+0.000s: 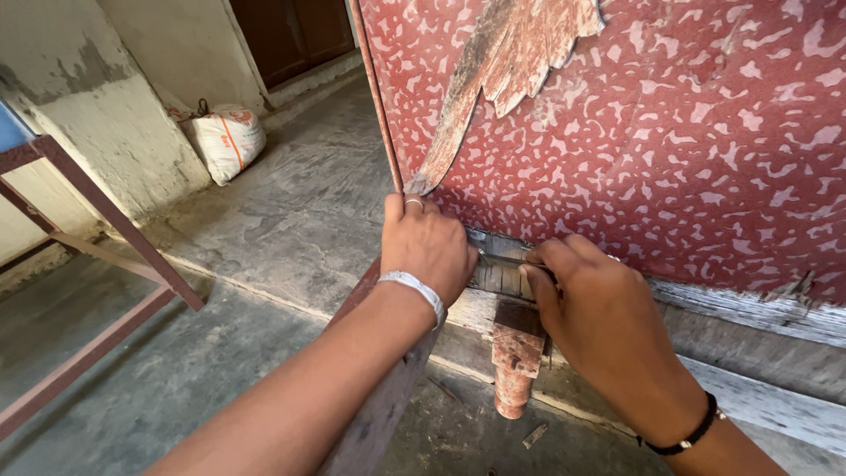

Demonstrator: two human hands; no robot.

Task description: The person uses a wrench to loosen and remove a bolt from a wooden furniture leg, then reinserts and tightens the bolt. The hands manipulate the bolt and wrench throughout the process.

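Two hands at the panel's (670, 150) lower edge. Left hand (427, 247), fingers curled, presses its peeling corner. Right hand (590, 308) pinches a thin tool (502, 258) against weathered grey planks (758, 317), above a rusty cylindrical bracket (515, 361). Panel laminate: red, white-flecked.

Soft, even daylight, faint shadows, no glare; sharp centre, with slight wide-angle bending at the edges.

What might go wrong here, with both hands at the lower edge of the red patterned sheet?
1. The left hand and right hand press at the peeling edge of the red sheet; it may cut fingers.
2. The weathered wooden board looks splintery.
3. The rusty metal piece below could scrape the right hand.
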